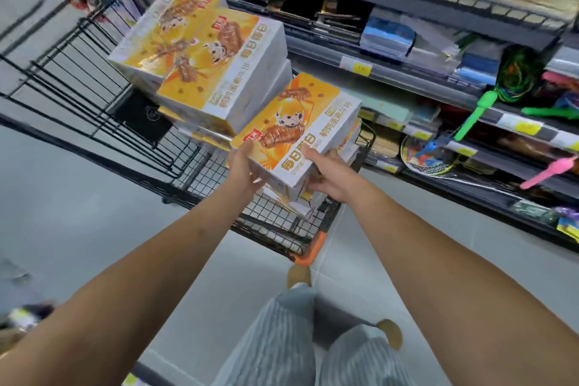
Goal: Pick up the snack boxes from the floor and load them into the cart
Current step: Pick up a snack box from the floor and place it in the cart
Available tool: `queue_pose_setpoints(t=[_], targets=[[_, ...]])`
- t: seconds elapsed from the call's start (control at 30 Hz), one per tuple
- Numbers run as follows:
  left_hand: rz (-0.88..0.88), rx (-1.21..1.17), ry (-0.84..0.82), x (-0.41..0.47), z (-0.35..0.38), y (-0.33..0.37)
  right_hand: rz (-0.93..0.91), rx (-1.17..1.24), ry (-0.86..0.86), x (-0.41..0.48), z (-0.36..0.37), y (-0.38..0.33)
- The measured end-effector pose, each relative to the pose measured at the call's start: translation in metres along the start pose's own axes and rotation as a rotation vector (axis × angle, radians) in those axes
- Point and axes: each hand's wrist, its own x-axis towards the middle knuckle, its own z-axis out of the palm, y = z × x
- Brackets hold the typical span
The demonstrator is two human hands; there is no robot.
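Observation:
A yellow and white snack box [300,128] is held over the near end of the black wire cart [275,226]. My left hand [242,168] grips its near left corner, and my right hand [329,177] grips its near right edge, thumb on top. The box rests on or just above other boxes in the cart; I cannot tell which. A taller stack of the same snack boxes [206,63] stands further along in the cart, with several more boxes partly hidden beneath.
Store shelves [438,78] with stationery, skipping ropes and rackets run along the right. The cart has an orange corner bumper [308,255]. Grey tiled floor [78,197] lies to the left. My legs in striped trousers [300,338] stand just behind the cart.

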Motion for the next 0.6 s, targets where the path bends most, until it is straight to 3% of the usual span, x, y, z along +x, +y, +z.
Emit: queue_pose_setpoints(t=[0.43,0.6], targets=[[-0.087,0.04,0.021,-0.009,0.011,-0.003,-0.037,-0.164,0.083,0.0,-0.01,-0.002],[-0.158,0.282,0.009,-0.046,0.042,-0.017,-0.075,-0.144,0.074,-0.02,-0.023,-0.01]])
